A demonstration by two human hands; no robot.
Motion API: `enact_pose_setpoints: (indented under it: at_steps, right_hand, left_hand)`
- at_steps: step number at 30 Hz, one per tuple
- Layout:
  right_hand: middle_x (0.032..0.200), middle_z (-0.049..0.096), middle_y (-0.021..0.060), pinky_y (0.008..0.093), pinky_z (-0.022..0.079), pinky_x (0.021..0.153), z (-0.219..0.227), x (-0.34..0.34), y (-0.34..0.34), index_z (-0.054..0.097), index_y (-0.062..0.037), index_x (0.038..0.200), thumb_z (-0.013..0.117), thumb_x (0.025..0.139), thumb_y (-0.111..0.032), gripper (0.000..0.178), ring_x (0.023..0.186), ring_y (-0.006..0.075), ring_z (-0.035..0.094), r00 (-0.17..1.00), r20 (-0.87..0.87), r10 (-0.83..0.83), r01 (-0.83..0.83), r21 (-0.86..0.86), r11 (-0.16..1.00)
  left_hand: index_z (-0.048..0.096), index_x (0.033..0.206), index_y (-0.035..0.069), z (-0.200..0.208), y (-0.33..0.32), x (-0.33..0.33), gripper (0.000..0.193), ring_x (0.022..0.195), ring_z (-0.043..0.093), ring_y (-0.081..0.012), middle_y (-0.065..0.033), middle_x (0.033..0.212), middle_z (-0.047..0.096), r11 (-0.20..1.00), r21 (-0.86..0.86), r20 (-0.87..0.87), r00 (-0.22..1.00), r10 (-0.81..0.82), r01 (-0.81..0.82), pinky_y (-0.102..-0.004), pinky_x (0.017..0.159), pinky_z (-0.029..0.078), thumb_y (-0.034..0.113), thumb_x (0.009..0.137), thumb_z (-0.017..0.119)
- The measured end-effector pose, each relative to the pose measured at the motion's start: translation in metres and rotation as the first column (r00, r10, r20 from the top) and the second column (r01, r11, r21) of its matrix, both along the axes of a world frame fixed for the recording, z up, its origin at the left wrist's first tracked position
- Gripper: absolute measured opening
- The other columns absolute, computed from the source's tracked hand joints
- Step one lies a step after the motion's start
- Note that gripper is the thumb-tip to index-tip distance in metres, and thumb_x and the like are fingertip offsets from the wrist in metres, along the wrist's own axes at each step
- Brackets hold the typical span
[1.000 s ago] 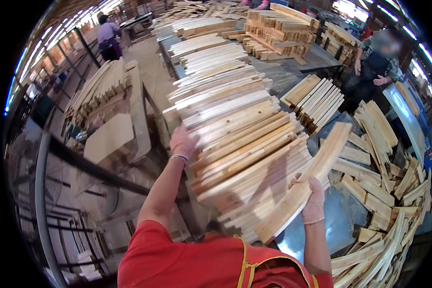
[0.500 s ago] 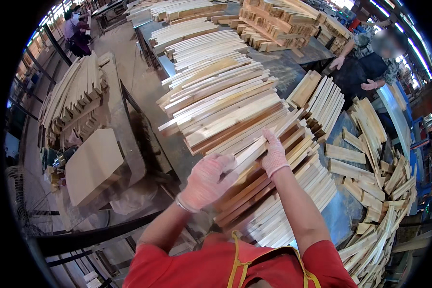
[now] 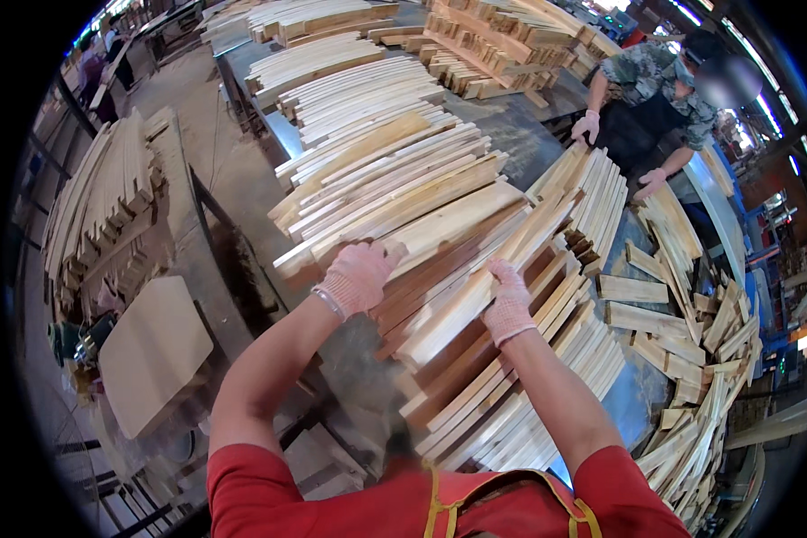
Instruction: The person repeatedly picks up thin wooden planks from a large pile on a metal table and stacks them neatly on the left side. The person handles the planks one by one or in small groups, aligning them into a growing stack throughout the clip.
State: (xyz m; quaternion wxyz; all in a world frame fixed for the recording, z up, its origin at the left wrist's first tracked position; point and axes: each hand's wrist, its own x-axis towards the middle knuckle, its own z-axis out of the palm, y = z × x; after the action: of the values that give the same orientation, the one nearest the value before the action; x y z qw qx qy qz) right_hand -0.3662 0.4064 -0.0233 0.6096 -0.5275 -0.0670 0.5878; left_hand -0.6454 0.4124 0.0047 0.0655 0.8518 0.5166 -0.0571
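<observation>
Both hands shifted up the slat stack.

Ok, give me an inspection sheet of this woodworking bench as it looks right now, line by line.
Surface: grey metal workbench, almost fully covered with timber.
Job's things: long stack of pale and reddish-brown wooden slats, fanned and leaning.
Clutter: loose short wooden offcuts heaped on the right; flat beige board lying on the left.
Grippers: left hand in a pink knit glove resting on the slat stack; right hand, gloved alike, pressing on one slat.
Cables: nothing seen.
Surroundings: co-worker in a camouflage shirt across the bench, hands on another slat bundle; racked wooden strips on the left.
</observation>
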Motion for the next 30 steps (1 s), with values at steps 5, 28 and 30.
enact_pose_setpoints:
  at_steps: [5,28,30]
  right_hand:
    - [0.118,0.070,0.0103,0.0434,0.059,0.088,-0.048,-0.005,0.037,0.069,-0.0072,0.131,0.082,0.090,-0.032,0.050,0.110,0.0263,0.067,0.515,0.774,0.369,-0.555,-0.027,0.831]
    - [0.148,0.058,0.0255,0.0452,0.037,0.122,0.012,0.515,-0.457,0.056,-0.0027,0.149,0.075,0.082,-0.056,0.087,0.140,0.0399,0.053,0.086,0.876,0.474,0.652,-0.409,0.638]
    - [0.165,0.038,0.0237,0.0518,0.031,0.124,-0.037,0.568,-0.514,0.035,-0.0062,0.162,0.079,0.079,-0.057,0.107,0.148,0.0429,0.040,0.129,0.796,0.591,0.839,-0.406,0.363]
  left_hand:
    - [0.053,0.141,0.009,0.048,0.014,-0.019,0.057,0.108,0.071,-0.0330,-0.0123,0.118,0.071,0.954,-0.091,0.015,0.957,0.288,-0.286,-0.0463,0.092,0.058,0.028,0.091,0.071]
    - [0.059,0.143,0.003,0.017,-0.147,0.188,0.042,0.135,0.060,-0.0320,-0.0205,0.144,0.063,0.802,0.587,0.216,0.976,-0.021,-0.113,-0.0404,0.105,0.056,0.016,0.104,0.061]
    - [0.061,0.142,0.000,0.019,-0.214,0.270,0.042,0.137,0.059,-0.0338,-0.0229,0.145,0.062,0.996,0.006,0.659,0.749,0.065,-0.091,-0.0411,0.111,0.052,0.014,0.103,0.064]
